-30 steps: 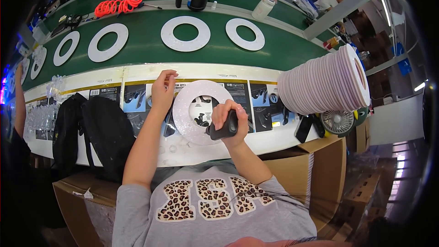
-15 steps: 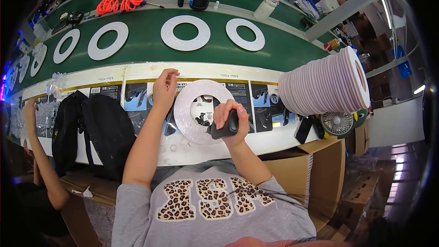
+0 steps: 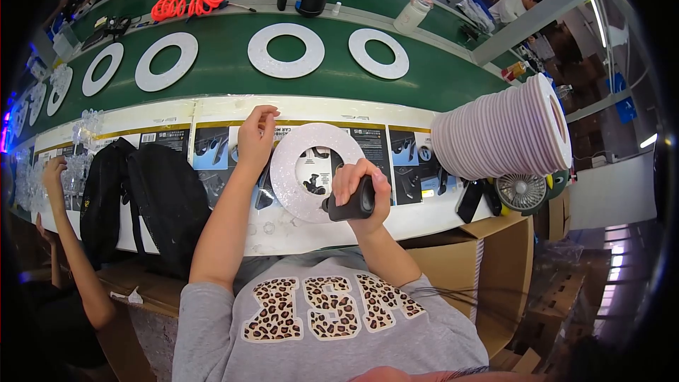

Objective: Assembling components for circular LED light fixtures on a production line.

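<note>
In my right hand (image 3: 362, 187) is a black, rounded hand tool (image 3: 351, 201) with a short tip. My fingers are wrapped round it. It hangs over the near right part of a white speckled ring (image 3: 286, 177), and I cannot tell whether its tip touches the ring. The ring lies flat on the printed sheets (image 3: 373, 152) of the white work surface. Left of the ring, my left hand (image 3: 256, 131) rests with its fingers loosely bent and a little apart, holding nothing.
A big reel of pale cord (image 3: 488, 131) stands at right, beside a small fan (image 3: 521, 191). Several white rings, such as this one (image 3: 286, 50), lie on the green belt (image 3: 219, 64). A black bag (image 3: 166, 201) lies left, near a co-worker's hand (image 3: 54, 170).
My right hand has shifted slightly to the right with the black tool, which is turned a little. My left hand and the ring stay nearly still. The co-worker's hand at left has moved slightly.
</note>
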Motion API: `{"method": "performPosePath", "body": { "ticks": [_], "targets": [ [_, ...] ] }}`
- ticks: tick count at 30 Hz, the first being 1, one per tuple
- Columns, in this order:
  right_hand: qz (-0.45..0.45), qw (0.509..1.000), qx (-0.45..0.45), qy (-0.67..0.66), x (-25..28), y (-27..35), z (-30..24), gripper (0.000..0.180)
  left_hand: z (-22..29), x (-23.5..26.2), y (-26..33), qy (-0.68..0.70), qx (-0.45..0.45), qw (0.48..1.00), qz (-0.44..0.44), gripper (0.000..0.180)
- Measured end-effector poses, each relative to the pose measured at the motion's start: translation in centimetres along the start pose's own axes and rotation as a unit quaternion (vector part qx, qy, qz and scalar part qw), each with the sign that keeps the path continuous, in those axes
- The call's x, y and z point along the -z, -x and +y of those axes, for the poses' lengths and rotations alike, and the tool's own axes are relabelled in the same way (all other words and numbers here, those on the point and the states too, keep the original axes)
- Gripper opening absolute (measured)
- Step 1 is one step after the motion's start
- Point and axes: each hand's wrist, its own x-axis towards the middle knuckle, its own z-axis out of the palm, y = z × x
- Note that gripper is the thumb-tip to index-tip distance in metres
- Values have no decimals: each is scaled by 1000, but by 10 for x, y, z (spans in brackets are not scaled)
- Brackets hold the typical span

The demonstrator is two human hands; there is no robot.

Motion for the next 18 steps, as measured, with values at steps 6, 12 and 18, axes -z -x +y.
{"method": "performPosePath", "body": {
  "ticks": [6, 12, 18],
  "targets": [
    [-27, 997, -49, -47, 0, 9, 9, 43, 3, 0, 0, 4, 9, 1000, 1, 14],
    [-35, 997, -58, -39, -1, 9, 12, 41, 4, 1, 0, 4, 12, 1000, 1, 14],
    [-31, 996, -64, -51, -3, 9, 14, 41, 1, 0, 0, 10, 7, 1000, 6, 14]
  ]
}}
